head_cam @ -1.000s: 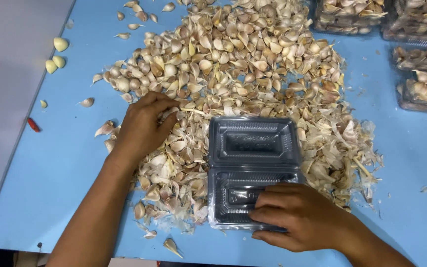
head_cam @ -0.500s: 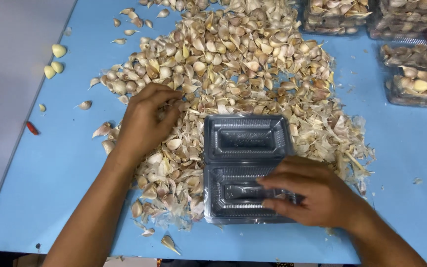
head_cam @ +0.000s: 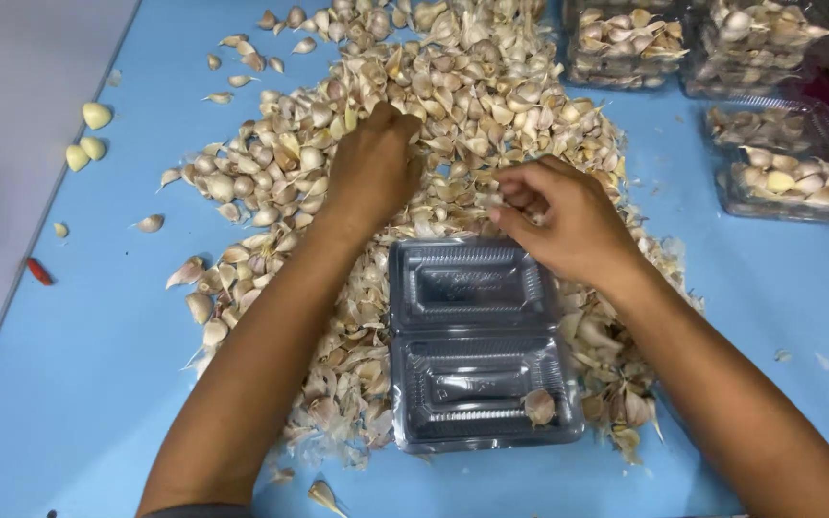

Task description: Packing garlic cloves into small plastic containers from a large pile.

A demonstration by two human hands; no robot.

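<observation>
A big heap of unpeeled garlic cloves (head_cam: 453,105) covers the middle of a blue table (head_cam: 79,384). An open clear plastic clamshell box (head_cam: 477,345) lies flat on the near part of the heap, with one clove (head_cam: 539,406) in its nearer half. My left hand (head_cam: 371,173) is pressed palm down into the cloves beyond the box, fingers curled among them. My right hand (head_cam: 563,221) hovers over the heap just past the box's far edge, fingers pinched together; whether it holds a clove is hidden.
Several clear boxes filled with cloves (head_cam: 779,173) stand at the right and far right (head_cam: 626,48). A few peeled yellowish cloves (head_cam: 88,134) and a small red bit (head_cam: 40,271) lie at the left, near the table's edge.
My right hand left the near half of the box and moved up to the heap beyond it. My left hand shifted farther up the pile. One clove now lies in the box.
</observation>
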